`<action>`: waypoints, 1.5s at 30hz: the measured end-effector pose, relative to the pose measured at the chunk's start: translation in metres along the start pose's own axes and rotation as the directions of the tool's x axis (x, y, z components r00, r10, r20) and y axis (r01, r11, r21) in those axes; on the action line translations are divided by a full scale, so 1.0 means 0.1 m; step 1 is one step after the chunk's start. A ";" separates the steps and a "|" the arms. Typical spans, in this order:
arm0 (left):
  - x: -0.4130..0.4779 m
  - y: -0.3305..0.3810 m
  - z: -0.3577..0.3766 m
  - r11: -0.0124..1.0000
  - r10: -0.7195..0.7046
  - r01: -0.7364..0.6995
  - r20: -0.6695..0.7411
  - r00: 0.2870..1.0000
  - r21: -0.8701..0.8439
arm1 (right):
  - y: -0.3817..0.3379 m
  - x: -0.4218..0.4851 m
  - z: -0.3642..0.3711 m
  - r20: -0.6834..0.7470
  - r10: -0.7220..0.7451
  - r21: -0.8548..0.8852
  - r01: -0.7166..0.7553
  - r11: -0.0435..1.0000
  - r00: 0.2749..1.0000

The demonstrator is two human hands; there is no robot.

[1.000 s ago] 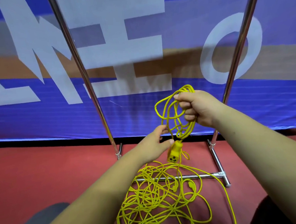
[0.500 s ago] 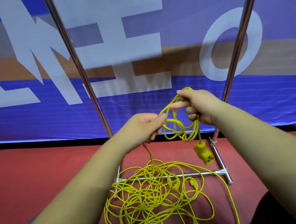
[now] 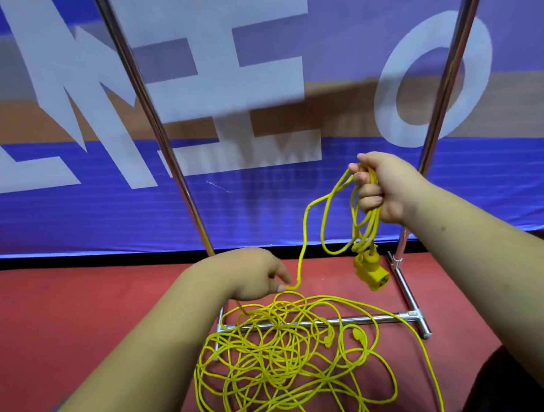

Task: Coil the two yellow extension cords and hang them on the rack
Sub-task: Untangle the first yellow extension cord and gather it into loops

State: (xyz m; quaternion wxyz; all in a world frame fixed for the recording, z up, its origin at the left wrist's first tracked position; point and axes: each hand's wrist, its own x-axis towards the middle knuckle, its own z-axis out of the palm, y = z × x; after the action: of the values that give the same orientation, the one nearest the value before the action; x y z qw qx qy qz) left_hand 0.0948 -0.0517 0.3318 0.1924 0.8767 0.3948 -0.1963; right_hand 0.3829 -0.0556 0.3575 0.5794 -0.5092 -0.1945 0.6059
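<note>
The right hand [image 3: 381, 189] was raised in front of the rack [image 3: 447, 77], its fingers curled tight round the top of a small coil [image 3: 359, 226] of yellow cord, so that the finished loops hung free below the fist and could not slip open. The socket block [image 3: 372, 273] dangled from the bottom of those loops, clear of the floor [image 3: 64, 314], its weight drawing the coil straight. From the fist a single strand [image 3: 301, 242] ran down and to the left to the left hand [image 3: 252, 274], which was held low, just above the pile [image 3: 289, 357]. Its thumb and forefinger appeared to be pinched on that strand, though the hand was seen from the back and the grip itself was partly hidden. Holding one hand high and the other low likely served to measure out the next loop and to lift slack out of the tangle. Most of the cord lay on the floor in a loose heap across the rack's base bar, the two cords mixed so that they could not be told apart. By this showing the coiling was at an early stage and nothing hung on the rack in view. Behind stood a blue banner [image 3: 264, 203].
</note>
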 end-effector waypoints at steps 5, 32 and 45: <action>0.29 0.01 0.20 0.995 -0.094 0.096 -0.305 0.948 -0.010 | -0.02 -0.06 0.05 0.070 0.041 0.014 -0.042 0.999 0.997; 0.27 0.18 -0.04 0.874 -0.116 -0.244 -0.668 0.735 -0.421 | 0.85 -0.10 0.46 0.176 0.352 -0.517 -0.218 0.828 0.919; 0.45 -0.36 0.25 0.612 -0.098 -0.090 -0.188 0.977 -0.786 | 0.54 -0.17 0.52 0.152 0.287 -0.541 -0.163 0.825 0.946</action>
State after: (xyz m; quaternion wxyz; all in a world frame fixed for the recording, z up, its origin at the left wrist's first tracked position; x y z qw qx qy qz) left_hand 0.0897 -0.0143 0.2820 0.5153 0.7167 0.4608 0.0919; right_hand 0.3087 -0.0659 0.3406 0.3175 -0.5938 -0.3542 0.6489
